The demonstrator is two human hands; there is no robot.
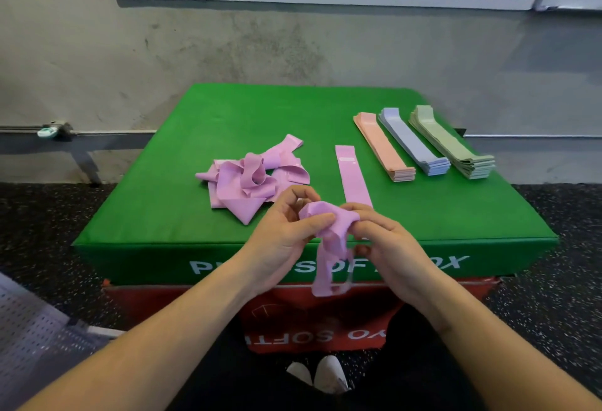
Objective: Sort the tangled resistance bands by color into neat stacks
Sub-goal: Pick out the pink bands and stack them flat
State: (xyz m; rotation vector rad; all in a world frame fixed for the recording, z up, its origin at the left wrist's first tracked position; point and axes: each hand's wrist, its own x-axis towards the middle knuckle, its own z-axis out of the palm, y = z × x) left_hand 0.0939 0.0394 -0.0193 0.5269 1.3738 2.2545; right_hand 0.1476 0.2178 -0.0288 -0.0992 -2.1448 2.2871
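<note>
Nearest, the left hand (286, 231) and right hand (384, 241) each keep a pinching grip on one twisted pink band (329, 241) above the near edge of the green worktop (156, 215), likely to untwist it; its loop dangles past that edge. Just beyond lies one flat pink band (353, 176), probably starting that stack, with the pink tangle (250, 179) left of it. Farther right sit peach (384, 146), blue (412, 141) and green (451, 143) stacks, side by side near the right edge.

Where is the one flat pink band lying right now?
The flat pink band lies alone on the green box, right of the tangled pink pile and left of the peach stack.
</note>
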